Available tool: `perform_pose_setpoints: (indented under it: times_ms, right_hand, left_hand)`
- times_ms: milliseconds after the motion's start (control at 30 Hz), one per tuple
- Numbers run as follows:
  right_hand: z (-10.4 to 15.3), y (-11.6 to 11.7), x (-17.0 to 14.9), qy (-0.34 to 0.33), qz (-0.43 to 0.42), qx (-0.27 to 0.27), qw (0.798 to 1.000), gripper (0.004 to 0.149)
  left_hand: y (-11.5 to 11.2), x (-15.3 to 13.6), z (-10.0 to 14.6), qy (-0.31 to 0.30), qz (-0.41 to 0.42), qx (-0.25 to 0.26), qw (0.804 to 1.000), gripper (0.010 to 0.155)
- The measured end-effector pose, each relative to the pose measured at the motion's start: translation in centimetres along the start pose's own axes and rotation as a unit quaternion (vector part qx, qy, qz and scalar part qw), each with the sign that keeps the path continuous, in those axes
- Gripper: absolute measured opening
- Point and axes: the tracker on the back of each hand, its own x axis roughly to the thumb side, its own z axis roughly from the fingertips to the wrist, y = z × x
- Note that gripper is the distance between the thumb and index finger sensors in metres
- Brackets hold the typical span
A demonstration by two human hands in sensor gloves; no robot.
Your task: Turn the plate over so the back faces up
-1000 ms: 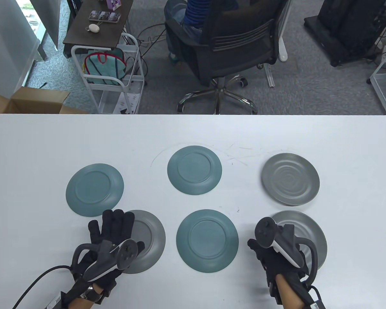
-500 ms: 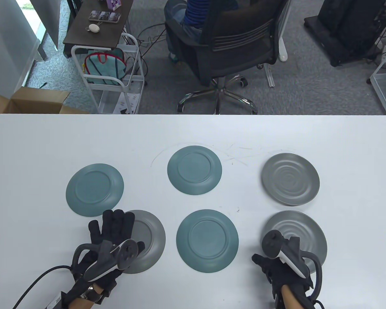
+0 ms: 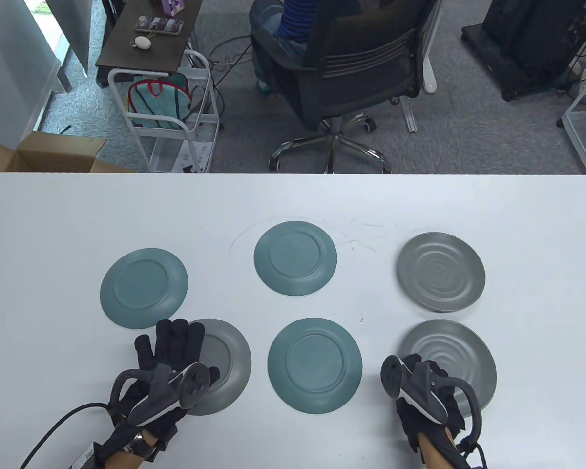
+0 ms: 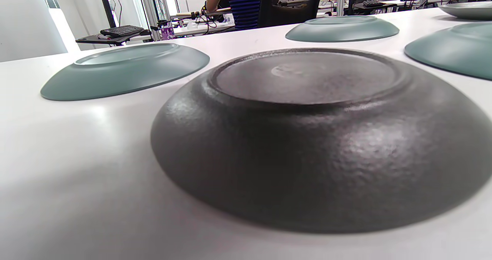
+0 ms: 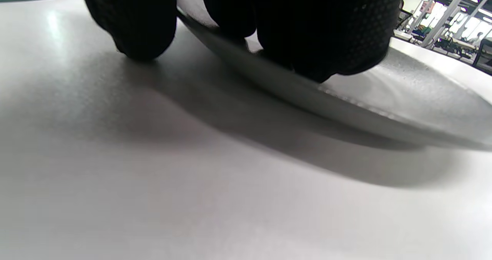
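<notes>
A grey plate [image 3: 461, 349] lies face up at the front right, its ripple rings showing. My right hand [image 3: 420, 378] is at its near-left rim. In the right wrist view my fingers [image 5: 307, 41] lie over the rim of this plate [image 5: 403, 95] and my thumb [image 5: 134, 29] sits at its outer edge, pinching it. My left hand [image 3: 172, 342] rests flat, fingers spread, on the left side of another grey plate [image 3: 229, 361] that lies back up. That plate's foot ring shows in the left wrist view [image 4: 307, 75].
Three teal plates lie back up: one at the left [image 3: 143, 287], one at the middle back [image 3: 295, 258], one at the middle front [image 3: 314, 365]. A second face-up grey plate [image 3: 440, 271] sits behind the right one. An office chair [image 3: 351, 73] stands beyond the table's far edge.
My right hand has drawn back toward the near edge and turned down onto the front right plate's near-left rim. The left hand and all plates have stayed put.
</notes>
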Motion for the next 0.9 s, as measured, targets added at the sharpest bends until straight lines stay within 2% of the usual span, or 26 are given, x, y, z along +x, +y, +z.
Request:
perform_pose_setpoints:
  times_ms: [233, 533, 900]
  right_hand:
    - [0.1, 0.1, 1.6, -0.008, 0.057, -0.035, 0.998, 0.062]
    - [-0.1, -0.2, 2.5, -0.012, 0.088, -0.021, 0.996, 0.060]
    - [1.0, -2.3, 0.8, 0.004, 0.023, -0.039, 0.999, 0.056]
  left_hand:
    - [0.0, 0.0, 0.0, 0.000, 0.000, -0.001, 1.000, 0.088]
    - [0.0, 0.0, 0.0, 0.000, 0.002, -0.001, 1.000, 0.088]
    - [0.1, 0.0, 0.0, -0.004, 0.007, 0.005, 1.000, 0.088]
